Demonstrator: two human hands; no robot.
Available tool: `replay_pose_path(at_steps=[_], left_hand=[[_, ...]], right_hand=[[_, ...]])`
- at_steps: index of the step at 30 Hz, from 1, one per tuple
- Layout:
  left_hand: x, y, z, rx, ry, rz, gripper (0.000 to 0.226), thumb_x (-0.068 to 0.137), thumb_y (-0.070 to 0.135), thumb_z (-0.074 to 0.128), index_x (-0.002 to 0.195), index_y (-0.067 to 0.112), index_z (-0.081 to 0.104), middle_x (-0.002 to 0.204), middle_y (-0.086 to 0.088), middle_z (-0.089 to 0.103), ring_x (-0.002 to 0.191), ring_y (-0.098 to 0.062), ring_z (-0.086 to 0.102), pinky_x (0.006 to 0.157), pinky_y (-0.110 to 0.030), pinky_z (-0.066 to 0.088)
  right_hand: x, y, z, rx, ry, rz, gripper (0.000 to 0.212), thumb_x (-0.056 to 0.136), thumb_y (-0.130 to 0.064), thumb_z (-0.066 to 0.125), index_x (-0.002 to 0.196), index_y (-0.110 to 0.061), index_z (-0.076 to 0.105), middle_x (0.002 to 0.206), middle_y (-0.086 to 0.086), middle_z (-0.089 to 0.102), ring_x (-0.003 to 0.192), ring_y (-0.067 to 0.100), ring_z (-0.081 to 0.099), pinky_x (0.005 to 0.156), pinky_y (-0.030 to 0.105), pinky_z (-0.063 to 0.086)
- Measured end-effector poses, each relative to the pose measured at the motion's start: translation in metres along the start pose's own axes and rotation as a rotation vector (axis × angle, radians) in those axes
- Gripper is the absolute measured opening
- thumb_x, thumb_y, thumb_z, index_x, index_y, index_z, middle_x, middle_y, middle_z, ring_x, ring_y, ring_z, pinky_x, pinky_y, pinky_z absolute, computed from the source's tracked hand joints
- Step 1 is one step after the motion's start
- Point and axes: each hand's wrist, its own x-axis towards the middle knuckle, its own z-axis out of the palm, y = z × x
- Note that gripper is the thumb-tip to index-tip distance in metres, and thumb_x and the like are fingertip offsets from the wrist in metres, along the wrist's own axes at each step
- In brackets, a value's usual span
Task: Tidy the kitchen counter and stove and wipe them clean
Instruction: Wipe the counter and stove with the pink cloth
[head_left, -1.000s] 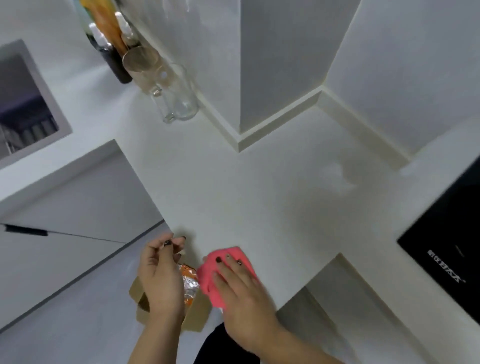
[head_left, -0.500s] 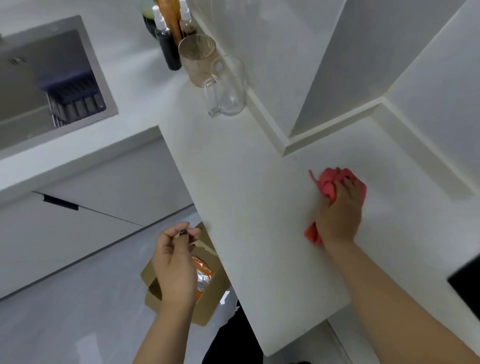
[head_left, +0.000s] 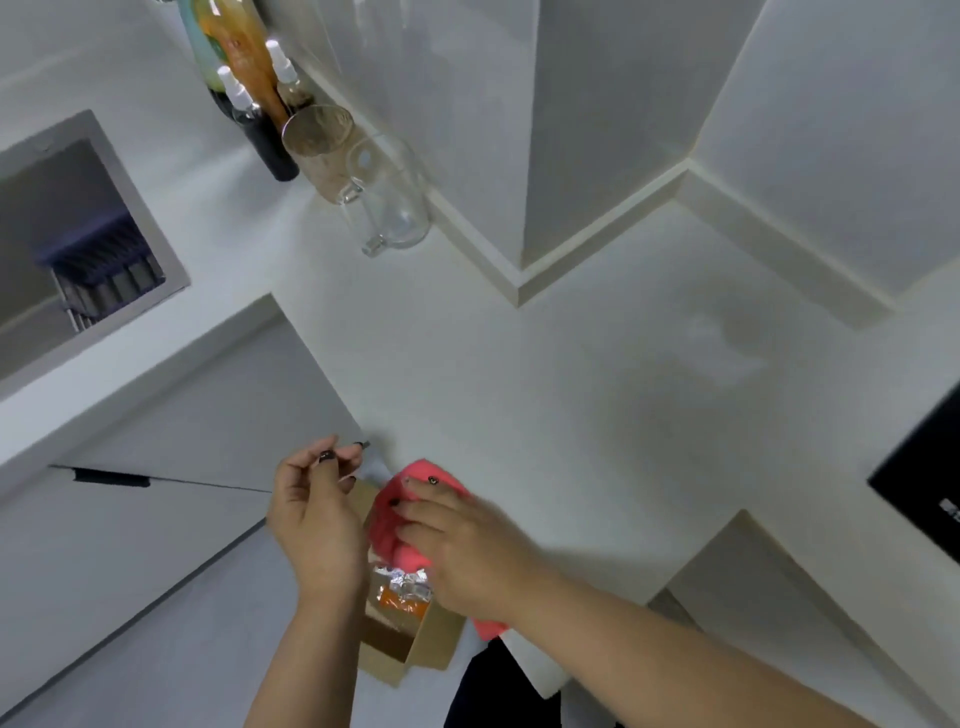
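1. The table (head_left: 519, 395) is big, white and flat. It fills the middle of the view and runs from the near edge to the far wall. It looks hard and smooth, so a cloth should slide over it easily.
2. The sink (head_left: 156, 249) is set into the top at the far left. A black stove (head_left: 919, 467) shows at the right edge, well apart from both hands.
3. A brown box (head_left: 431, 644) sits low down, under the near edge of the table. Something shiny and orange lies inside it. I think crumbs are being wiped off the edge into this box.
4. Bottles (head_left: 249, 78) and a clear glass mug (head_left: 395, 208) stand far back by the wall. Glass can break, so they should be lifted gently, the mug by its handle.
5. The right hand (head_left: 467, 551) lies on top of the cloth with its fingers nearly straight, pressing it down.
6. The left hand (head_left: 317, 519) is just left of the cloth, off the table edge and above the box. Its fingers are loosely curled. It may pinch something tiny, but I cannot tell.
7. The pink cloth (head_left: 400, 509) is at the near edge of the table, under the right hand. It looks soft, light and floppy. A flat palm on top is the best way to push it.
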Motion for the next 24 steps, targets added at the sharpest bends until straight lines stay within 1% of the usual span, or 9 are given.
replay_pose_path(at_steps=[1, 3, 7, 10, 14, 16, 19, 22, 24], left_hand=[[-0.004, 0.003, 0.003, -0.005, -0.006, 0.007, 0.028, 0.096, 0.001, 0.043, 0.092, 0.021, 0.063, 0.083, 0.001, 0.068, 0.082, -0.009, 0.067, 0.081, -0.027, 0.052], [-0.021, 0.010, 0.018, -0.022, -0.048, 0.025, 0.029, 0.095, 0.001, 0.043, 0.091, 0.021, 0.062, 0.083, 0.000, 0.068, 0.081, -0.007, 0.067, 0.083, -0.026, 0.052], [-0.071, 0.024, 0.050, -0.037, -0.216, 0.069, 0.030, 0.094, -0.001, 0.042, 0.089, 0.020, 0.062, 0.080, 0.001, 0.069, 0.080, -0.007, 0.068, 0.079, -0.026, 0.050], [-0.126, 0.027, 0.078, -0.041, -0.369, 0.089, 0.030, 0.095, -0.001, 0.042, 0.089, 0.020, 0.063, 0.077, 0.004, 0.069, 0.079, -0.007, 0.067, 0.077, -0.023, 0.049], [-0.216, 0.013, 0.106, -0.028, -0.562, 0.079, 0.030, 0.094, -0.002, 0.042, 0.091, 0.018, 0.064, 0.079, 0.001, 0.069, 0.081, -0.011, 0.067, 0.074, -0.023, 0.049], [-0.276, -0.002, 0.117, -0.025, -0.669, 0.044, 0.030, 0.095, -0.002, 0.041, 0.091, 0.017, 0.064, 0.077, 0.001, 0.069, 0.079, -0.011, 0.066, 0.072, -0.021, 0.050], [-0.369, -0.029, 0.123, 0.036, -0.849, 0.022, 0.029, 0.095, -0.002, 0.042, 0.093, 0.014, 0.065, 0.079, 0.000, 0.070, 0.080, -0.010, 0.068, 0.078, -0.025, 0.050], [-0.457, -0.053, 0.121, 0.099, -1.030, -0.006, 0.027, 0.095, -0.002, 0.043, 0.094, 0.013, 0.065, 0.083, -0.005, 0.071, 0.085, -0.015, 0.068, 0.080, -0.027, 0.049], [-0.501, -0.064, 0.118, 0.142, -1.135, -0.021, 0.028, 0.095, -0.003, 0.043, 0.092, 0.013, 0.065, 0.083, -0.006, 0.070, 0.083, -0.016, 0.067, 0.079, -0.027, 0.049]], right_hand=[[-0.005, -0.006, -0.005, 0.084, 0.015, -0.008, 0.033, 0.080, -0.018, 0.049, 0.103, -0.011, 0.073, 0.119, 0.004, 0.067, 0.126, 0.021, 0.048, 0.112, 0.035, 0.034], [-0.017, -0.013, -0.019, 0.318, 0.095, 0.156, 0.032, 0.079, -0.006, 0.050, 0.101, -0.011, 0.073, 0.118, 0.001, 0.068, 0.122, 0.015, 0.051, 0.108, 0.029, 0.037], [-0.056, -0.008, -0.061, 1.022, 0.421, 0.808, 0.041, 0.074, 0.003, 0.044, 0.102, -0.008, 0.072, 0.108, 0.000, 0.070, 0.098, 0.005, 0.063, 0.087, 0.016, 0.046], [-0.118, 0.002, -0.107, 1.246, 0.674, 0.932, 0.039, 0.072, 0.007, 0.043, 0.095, -0.008, 0.072, 0.100, 0.001, 0.073, 0.096, 0.008, 0.068, 0.086, 0.018, 0.050], [-0.226, -0.002, -0.153, 1.280, 0.905, 1.003, 0.045, 0.083, 0.023, 0.030, 0.077, -0.005, 0.066, 0.069, -0.010, 0.072, 0.074, 0.000, 0.068, 0.068, 0.008, 0.048], [-0.293, -0.007, -0.161, 1.230, 1.035, 1.071, 0.048, 0.084, 0.021, 0.032, 0.076, -0.010, 0.067, 0.070, -0.012, 0.071, 0.074, -0.002, 0.066, 0.071, 0.007, 0.048], [-0.388, -0.022, -0.163, 1.165, 1.263, 1.176, 0.046, 0.083, 0.018, 0.035, 0.082, -0.012, 0.070, 0.085, -0.003, 0.073, 0.087, 0.007, 0.067, 0.084, 0.018, 0.050], [-0.480, -0.044, -0.169, 1.066, 1.475, 1.269, 0.046, 0.082, 0.018, 0.036, 0.070, -0.012, 0.068, 0.068, -0.004, 0.067, 0.073, 0.012, 0.064, 0.067, 0.014, 0.050], [-0.529, -0.059, -0.174, 1.028, 1.582, 1.316, 0.043, 0.081, 0.018, 0.035, 0.073, -0.007, 0.070, 0.065, -0.002, 0.065, 0.066, 0.011, 0.063, 0.061, 0.014, 0.050]])
